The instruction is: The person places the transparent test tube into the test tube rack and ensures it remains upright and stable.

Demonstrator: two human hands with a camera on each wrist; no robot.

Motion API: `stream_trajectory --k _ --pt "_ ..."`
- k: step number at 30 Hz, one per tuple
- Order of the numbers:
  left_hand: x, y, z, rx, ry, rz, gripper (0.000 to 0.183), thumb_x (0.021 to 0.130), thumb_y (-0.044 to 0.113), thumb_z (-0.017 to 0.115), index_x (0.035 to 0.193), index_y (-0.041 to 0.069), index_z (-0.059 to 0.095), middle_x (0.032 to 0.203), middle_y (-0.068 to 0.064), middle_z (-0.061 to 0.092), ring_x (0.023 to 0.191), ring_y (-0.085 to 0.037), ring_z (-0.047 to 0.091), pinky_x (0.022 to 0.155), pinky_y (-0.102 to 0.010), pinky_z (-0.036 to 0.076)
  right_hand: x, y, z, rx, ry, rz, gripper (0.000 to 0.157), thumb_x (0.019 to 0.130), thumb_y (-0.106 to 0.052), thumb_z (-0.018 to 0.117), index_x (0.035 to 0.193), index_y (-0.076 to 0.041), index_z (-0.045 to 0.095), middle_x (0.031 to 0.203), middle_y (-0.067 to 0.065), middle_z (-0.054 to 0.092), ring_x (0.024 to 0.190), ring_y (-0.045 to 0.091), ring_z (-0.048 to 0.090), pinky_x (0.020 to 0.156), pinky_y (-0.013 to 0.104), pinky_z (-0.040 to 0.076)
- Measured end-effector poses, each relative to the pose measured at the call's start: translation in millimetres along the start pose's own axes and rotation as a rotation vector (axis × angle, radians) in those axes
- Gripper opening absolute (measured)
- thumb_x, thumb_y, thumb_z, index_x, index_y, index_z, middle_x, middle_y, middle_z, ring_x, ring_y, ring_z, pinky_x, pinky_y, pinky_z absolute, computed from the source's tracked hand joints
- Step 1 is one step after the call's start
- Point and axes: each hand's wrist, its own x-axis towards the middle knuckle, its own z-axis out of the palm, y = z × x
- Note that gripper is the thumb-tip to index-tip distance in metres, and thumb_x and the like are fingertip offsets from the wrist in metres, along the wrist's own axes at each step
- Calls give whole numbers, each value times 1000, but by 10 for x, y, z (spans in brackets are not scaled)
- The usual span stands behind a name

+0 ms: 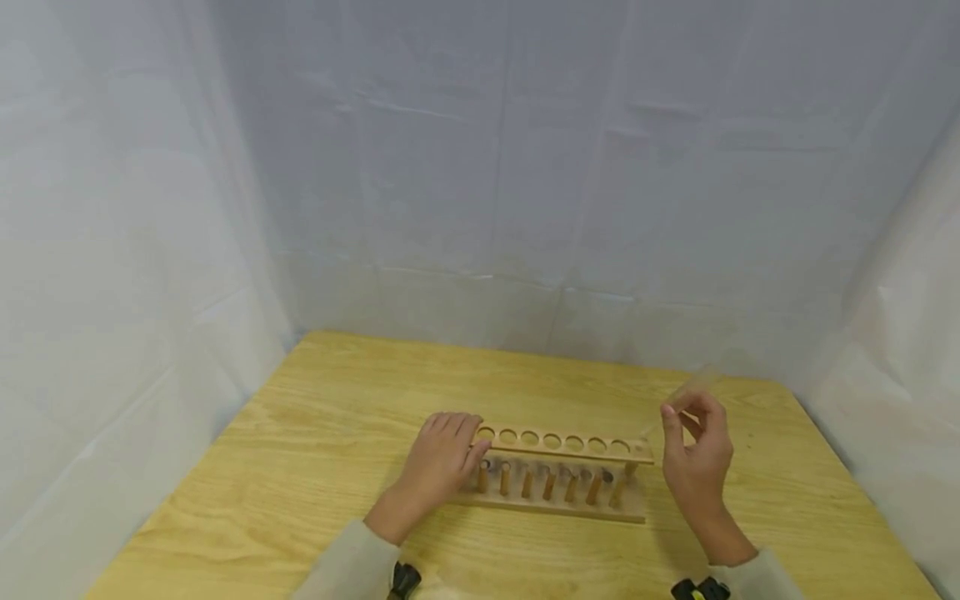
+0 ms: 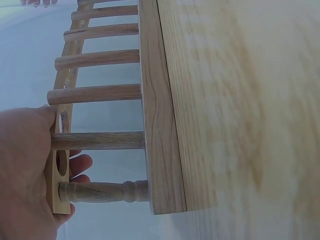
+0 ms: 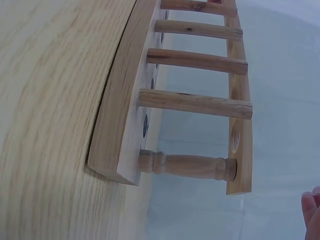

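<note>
A wooden test tube rack [image 1: 551, 510] stands upright on the table, with a row of round holes in its top board and a row of pegs along the base. My left hand [image 1: 441, 460] grips the left end of that top board; in the left wrist view, fingertips [image 2: 80, 164] show curled behind it. Off the rack's right end, raised above the table, my right hand [image 1: 699, 457] pinches a clear, blurred test tube [image 1: 693, 385] between thumb and fingers. Only a bit of that hand [image 3: 313, 215] enters the right wrist view, where the tube is not visible.
The wooden table [image 1: 300, 467] extends around the rack on every side. Pale sheeting [image 1: 525, 167] hangs behind the table and along its left and right sides. No tube is clearly seen standing in the rack's holes.
</note>
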Motion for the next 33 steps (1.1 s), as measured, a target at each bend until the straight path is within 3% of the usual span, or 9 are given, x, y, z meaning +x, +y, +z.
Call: stream_trajectory --k 10,22,33 --pt "-4 13 6 -13 -13 -14 35 99 31 56 120 3 59 113 -12 65 109 -29 59 98 -44 44 41 -82 5 31 -18 -42 19 82 25 57 99 22 48 86 26 53 96 4 58 84 12 49" --pt "12 7 23 9 -14 -10 36 99 31 56 121 3 58 114 -12 64 110 -28 59 99 -44 43 64 -96 11 93 0 -71 20 92 9 58 99 23 47 87 20 56 95 6 59 83 14 50" --pt "-10 14 12 -17 11 -13 35 98 31 58 120 4 59 113 -11 65 108 -28 60 97 -45 44 30 -64 26 151 14 -74 18 87 18 57 100 24 45 91 12 60 94 9 60 82 15 51"
